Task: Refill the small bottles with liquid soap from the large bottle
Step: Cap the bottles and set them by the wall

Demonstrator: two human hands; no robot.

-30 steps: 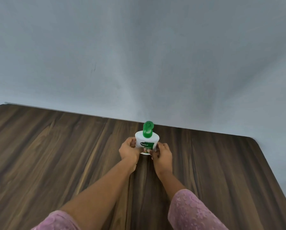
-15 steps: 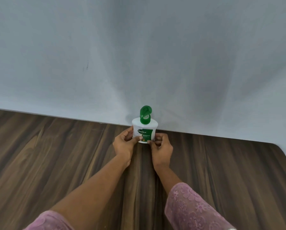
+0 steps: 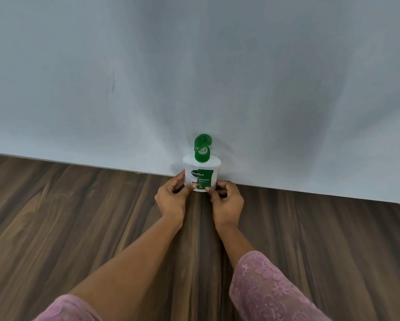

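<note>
We saw one white bottle [image 3: 202, 176] standing upright at the far edge of the wooden table [image 3: 78, 228], right up against the pale grey wall [image 3: 194, 66] behind it. Its base was level with the table top. We could not tell whether it rested there fully or whether the hands bore some of its weight. A green and white label faced us, with "Dettol" and "Original" legible. On the neck sat a green cap [image 3: 203, 148], its flip lid swung up and open over a white spout.

Both hands were clamped on the lower part of the bottle. The left hand [image 3: 171, 201] gripped the left side, with its fingers curled round toward the back. Its thumb lay across the front, the tip touching the bottom of the label. The right hand [image 3: 228, 202] gripped the right side in much the same way, thumb tip pressed on the lower front and the other fingers curled in at the side. The two thumb tips were near each other but apart.

The left forearm was bare down to a pink sleeve [image 3: 66, 309] at the bottom edge of the view. The right sleeve [image 3: 263, 288], pink with a flower pattern, covered more of that arm. The table had dark brown grain and a rounded corner at the far right.
</note>
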